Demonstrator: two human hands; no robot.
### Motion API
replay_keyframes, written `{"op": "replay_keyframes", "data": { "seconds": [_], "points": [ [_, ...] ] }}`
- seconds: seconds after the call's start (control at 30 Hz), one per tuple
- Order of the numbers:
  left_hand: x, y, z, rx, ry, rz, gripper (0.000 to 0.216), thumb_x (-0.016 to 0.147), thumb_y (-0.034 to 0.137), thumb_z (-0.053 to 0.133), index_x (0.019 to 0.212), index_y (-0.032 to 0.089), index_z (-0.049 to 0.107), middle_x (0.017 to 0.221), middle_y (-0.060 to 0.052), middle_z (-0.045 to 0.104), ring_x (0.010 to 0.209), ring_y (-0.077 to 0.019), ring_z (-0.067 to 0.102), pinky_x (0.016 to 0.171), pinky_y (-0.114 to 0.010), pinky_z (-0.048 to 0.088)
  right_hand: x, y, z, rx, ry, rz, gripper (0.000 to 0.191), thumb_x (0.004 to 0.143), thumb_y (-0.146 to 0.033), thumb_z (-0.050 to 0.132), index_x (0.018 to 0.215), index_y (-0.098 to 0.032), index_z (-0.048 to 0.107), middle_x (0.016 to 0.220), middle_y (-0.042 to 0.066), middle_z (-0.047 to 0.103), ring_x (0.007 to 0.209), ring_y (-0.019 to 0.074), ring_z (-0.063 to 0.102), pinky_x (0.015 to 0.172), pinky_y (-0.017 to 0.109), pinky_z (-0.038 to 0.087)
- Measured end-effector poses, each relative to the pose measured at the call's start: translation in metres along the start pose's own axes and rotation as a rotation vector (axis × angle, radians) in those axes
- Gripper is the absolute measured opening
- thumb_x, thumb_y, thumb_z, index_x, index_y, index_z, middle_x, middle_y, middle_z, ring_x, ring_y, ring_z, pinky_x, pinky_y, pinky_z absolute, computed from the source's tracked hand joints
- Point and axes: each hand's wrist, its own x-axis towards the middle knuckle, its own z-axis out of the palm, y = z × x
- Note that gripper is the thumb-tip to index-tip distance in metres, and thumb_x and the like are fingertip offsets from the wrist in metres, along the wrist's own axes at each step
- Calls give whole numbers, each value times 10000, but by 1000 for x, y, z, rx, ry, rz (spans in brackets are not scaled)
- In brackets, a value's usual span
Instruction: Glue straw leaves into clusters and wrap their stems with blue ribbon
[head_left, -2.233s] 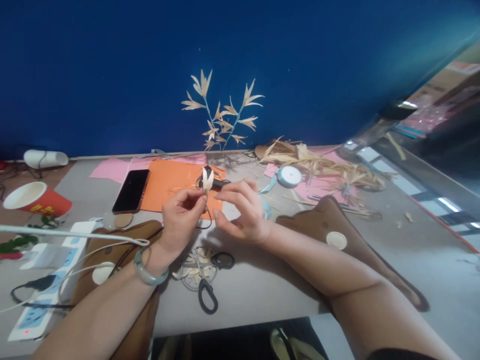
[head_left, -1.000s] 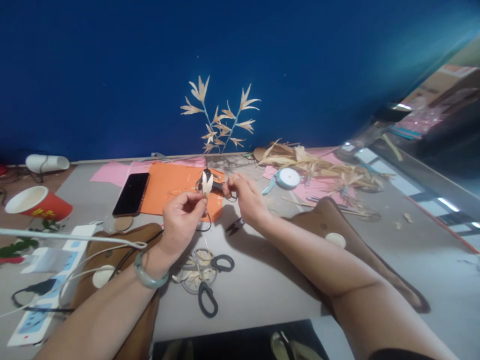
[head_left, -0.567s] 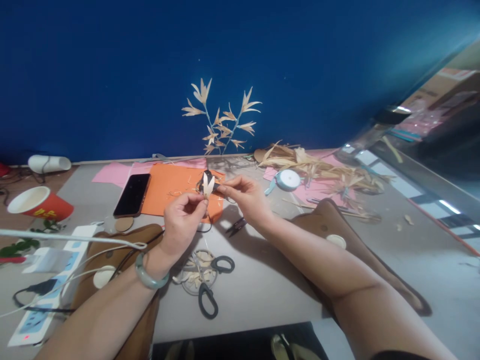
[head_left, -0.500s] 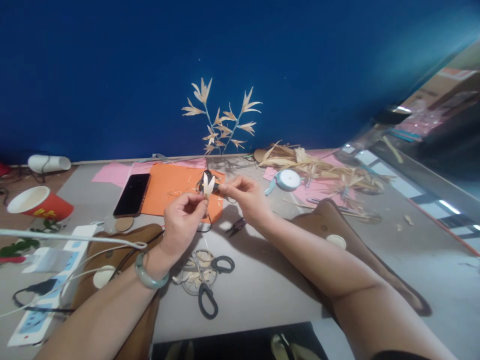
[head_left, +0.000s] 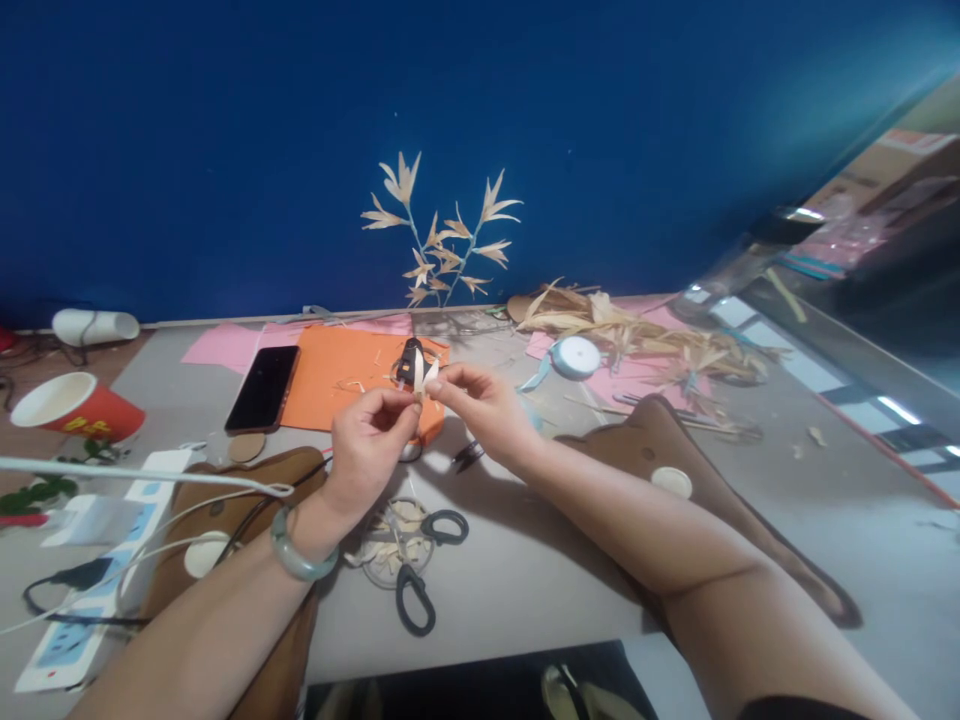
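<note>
A small flower [head_left: 420, 372] of pale dried husk petals stands upright between my two hands. My left hand [head_left: 367, 445] is closed, with thumb and forefinger pinching the flower at its base. My right hand [head_left: 486, 408] is closed at the flower's right side, its thumb and fingertip pinching a petal. Just behind the flower lies a black tool [head_left: 409, 352] with a cord, partly hidden, on an orange sheet [head_left: 322, 370]. Below my hands, grey-handled scissors [head_left: 417, 590] rest over a round dish [head_left: 386, 575] of husk scraps.
A husk-flower branch [head_left: 466, 250] rises at the back. Dried husks [head_left: 585, 318] and a ribbon spool [head_left: 576, 357] lie right. A phone [head_left: 262, 388], red paper cup [head_left: 79, 407] and power strip [head_left: 71, 620] with cables stand left. Small snips [head_left: 469, 457] lie beneath my right hand.
My right hand has moved left and slightly down from beside the black tool to the flower, and now pinches a petal. My left hand keeps its hold, nearly still.
</note>
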Motion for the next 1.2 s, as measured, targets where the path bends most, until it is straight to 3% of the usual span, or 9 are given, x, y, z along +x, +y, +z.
{"op": "replay_keyframes", "data": {
  "seconds": [0.33, 0.67, 1.2],
  "points": [
    [-1, -1, 0, -26, 0, 7, 125, 751, 250, 694, 813, 143, 674, 638, -8, 674, 562, -112, 638, 560, -213, 522, -3, -4, 3, 11, 32, 60, 217, 766, -347, 670, 662, -177, 585, 658, -25, 582, 640, 104, 505, 677, 264, 405],
    [-4, -6, -3, 139, -12, 206, 74, 792, 219, 660, 835, 168, 693, 741, -13, 697, 641, -112, 656, 622, -217, 527, -4, -9, 4, 12, 52, 86, 230, 758, -330, 650, 623, -179, 541, 595, -49, 501, 588, 89, 435, 629, 250, 376],
    [-2, -5, -3, 136, -13, 150, 134, 799, 253, 651, 877, 162, 710, 815, -47, 734, 671, -137, 671, 633, -247, 542, -6, -8, 5, 31, -15, 64, 260, 827, -356, 601, 644, -176, 638, 676, 3, 648, 690, 120, 578, 734, 271, 458]
  ]
}}
